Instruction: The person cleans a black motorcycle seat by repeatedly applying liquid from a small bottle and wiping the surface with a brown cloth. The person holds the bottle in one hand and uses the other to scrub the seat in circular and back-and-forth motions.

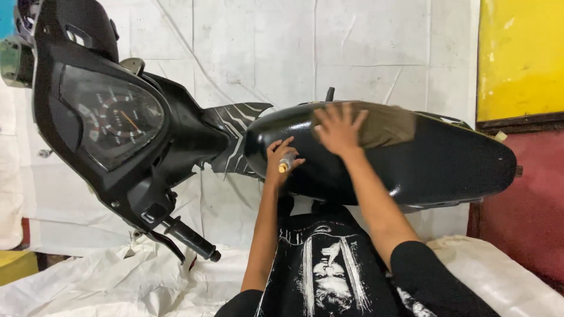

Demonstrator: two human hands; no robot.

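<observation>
The right hand (339, 128) lies flat with its fingers spread on an olive-brown cloth (385, 125), pressing it against the top of a glossy black motorcycle seat (435, 161); it grips nothing, the palm simply bearing down on the fabric. The cloth drapes over the upper curve of the seat, from the fingers toward the rear end.

Just beside it, the left hand (280, 161) is curled around a small cylindrical object with a pale body and a brass-coloured tip (285, 165), held against the front part of the seat. What kind of tool or container it is cannot be told at this size. The 2 hands are close together, almost touching, both on the front half of the seat.

The seat runs across the middle of the view, its shiny surface showing light reflections near the front. Ahead of it sits a black body panel with white stripe graphics (235, 138), and beyond that the black handlebar housing with a round instrument dial (114, 117). A black handlebar grip (191, 238) juts down toward the person, and a mirror (14, 58) shows at the far upper corner.

White sheeting (264, 47) covers the floor under the motorcycle. A yellow panel (520, 56) and a dark red one (531, 217) stand at the side. The person wears a black printed shirt (329, 264).
</observation>
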